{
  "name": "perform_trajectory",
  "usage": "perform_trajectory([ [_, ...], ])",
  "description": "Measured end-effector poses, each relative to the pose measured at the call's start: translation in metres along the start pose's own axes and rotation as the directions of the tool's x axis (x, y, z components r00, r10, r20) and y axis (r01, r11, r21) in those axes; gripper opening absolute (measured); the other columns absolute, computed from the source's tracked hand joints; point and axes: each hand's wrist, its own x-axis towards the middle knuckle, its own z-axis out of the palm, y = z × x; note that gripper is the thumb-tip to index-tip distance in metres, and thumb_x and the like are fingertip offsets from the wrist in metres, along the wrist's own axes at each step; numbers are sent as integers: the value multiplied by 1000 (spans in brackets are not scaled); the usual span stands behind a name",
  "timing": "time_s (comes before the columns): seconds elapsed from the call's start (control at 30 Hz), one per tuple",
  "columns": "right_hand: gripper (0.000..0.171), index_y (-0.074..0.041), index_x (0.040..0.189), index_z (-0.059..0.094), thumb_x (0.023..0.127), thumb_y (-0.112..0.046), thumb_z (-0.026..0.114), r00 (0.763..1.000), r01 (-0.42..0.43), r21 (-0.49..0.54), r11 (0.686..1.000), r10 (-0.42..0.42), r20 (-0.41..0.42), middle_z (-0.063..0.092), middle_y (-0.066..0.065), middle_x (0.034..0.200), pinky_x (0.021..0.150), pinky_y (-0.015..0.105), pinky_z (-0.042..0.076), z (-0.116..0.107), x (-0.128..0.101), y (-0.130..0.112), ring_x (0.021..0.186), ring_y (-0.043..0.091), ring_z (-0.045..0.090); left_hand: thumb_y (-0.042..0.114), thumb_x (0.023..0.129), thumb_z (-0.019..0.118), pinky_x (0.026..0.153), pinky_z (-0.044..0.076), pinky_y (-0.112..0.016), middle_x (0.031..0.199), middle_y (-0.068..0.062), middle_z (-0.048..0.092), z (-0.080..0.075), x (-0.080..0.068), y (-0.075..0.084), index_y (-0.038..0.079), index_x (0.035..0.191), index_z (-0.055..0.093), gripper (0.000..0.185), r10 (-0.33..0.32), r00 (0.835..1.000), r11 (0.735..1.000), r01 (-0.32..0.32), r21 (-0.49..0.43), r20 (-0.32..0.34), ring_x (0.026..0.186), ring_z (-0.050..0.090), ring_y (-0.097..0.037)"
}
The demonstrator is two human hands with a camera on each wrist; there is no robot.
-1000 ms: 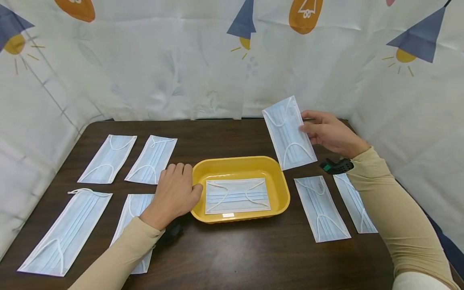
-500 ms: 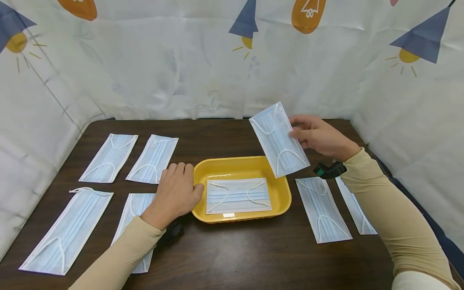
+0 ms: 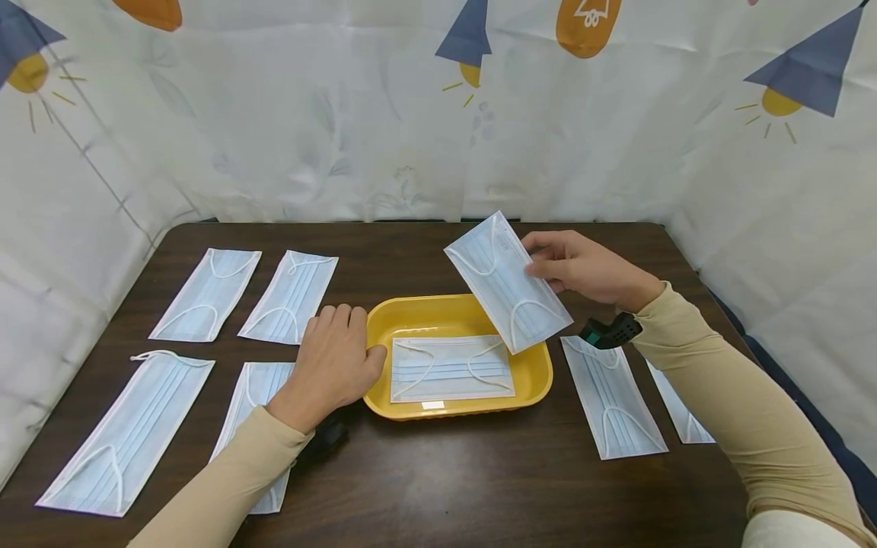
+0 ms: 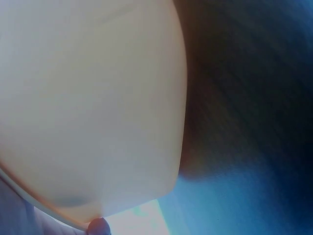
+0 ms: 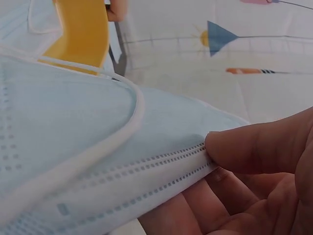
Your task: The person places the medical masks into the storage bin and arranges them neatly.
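My right hand (image 3: 582, 266) pinches a light-blue face mask (image 3: 508, 281) by its long edge, thumb on top and fingers beneath in the right wrist view. That mask hangs tilted over the right back corner of a yellow tray (image 3: 418, 308). Inside the tray lies another face mask (image 3: 452, 368), flat and lengthwise, its ear loops facing up. My left hand (image 3: 332, 361) grips the tray's left rim, with the thumb over the edge. The left wrist view is mostly filled by the tray's pale-looking outer wall (image 4: 98, 98), a fingertip (image 4: 99, 226) at its rim.
Several masks lie on the dark wooden table (image 3: 438, 479): a far-left mask (image 3: 205, 295), a near-left mask (image 3: 126, 434), and others partly under the left arm. Two masks lie to the right, one being a full-length mask (image 3: 613, 399). A patterned white curtain (image 3: 308, 114) encloses the back.
My right hand has carried its mask left and toward me, from beside the tray to over its right part. The left hand has stayed at the tray's rim.
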Motion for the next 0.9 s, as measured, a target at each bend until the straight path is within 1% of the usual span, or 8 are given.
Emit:
perform_trajectory([
  [0.1,29,-6,133,55,104,-13,54,999,15,-26,1000,-14,39,70,16,122,87,40,62,4,3,-1,103,26,70,25,89,57,71,29,-36,80,-11,47,0,0,0,-3,98,56,30,-2,1000,1000,2,0,1,79,40,-28],
  [0.4,25,-6,129,56,104,-10,52,987,51,-29,998,-47,151,72,14,118,83,38,62,16,11,-4,98,23,70,25,89,57,71,29,-37,81,-11,48,0,0,-1,-4,100,57,31,-11,1000,1000,11,-5,11,81,40,-28],
  [0.53,24,-8,128,57,105,-10,51,978,64,-48,997,-53,201,71,13,118,83,37,61,21,14,-6,98,25,68,24,88,56,71,29,-37,80,-11,48,0,0,-1,-3,99,56,29,-4,1000,1000,4,-9,4,80,40,-28],
  [0.7,23,-11,126,59,105,-10,50,965,100,-86,991,-75,252,70,11,118,83,35,59,27,18,-7,98,26,66,24,88,56,70,28,-36,79,-10,47,0,0,-1,-2,96,56,27,1,1000,1000,-1,-15,-3,79,40,-27],
  [0.9,23,-13,124,62,104,-10,51,947,139,-127,982,-94,307,70,6,113,82,33,56,34,23,-9,97,25,64,23,87,56,70,28,-36,78,-10,46,1,0,-1,-1,92,54,24,7,1000,1000,-7,-13,-17,78,40,-27],
])
